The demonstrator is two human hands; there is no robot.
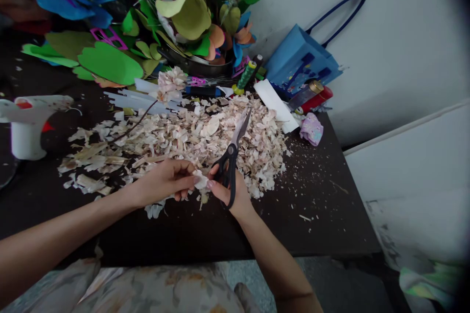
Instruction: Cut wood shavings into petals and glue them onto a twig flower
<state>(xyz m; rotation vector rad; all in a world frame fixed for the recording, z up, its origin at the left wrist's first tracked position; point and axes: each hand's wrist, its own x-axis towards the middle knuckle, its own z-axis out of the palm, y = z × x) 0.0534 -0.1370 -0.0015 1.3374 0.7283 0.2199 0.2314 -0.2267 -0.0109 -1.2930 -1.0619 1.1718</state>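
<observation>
Pale papery piece (200, 180), one, at the near edge of the heap of flakes (220, 127): left side pinched between joined fingers of the left hand (169, 183); probably light, soft and easily torn, best taken gently by its margin. Black-handled scissors (231, 150), one pair, blades pointing over the heap, handles within the curled fingers of the right hand (241, 195), whose tips appear to meet the piece's right side. White glue gun (27, 129), one, left of the heap on the dark desk (323, 215).
</observation>
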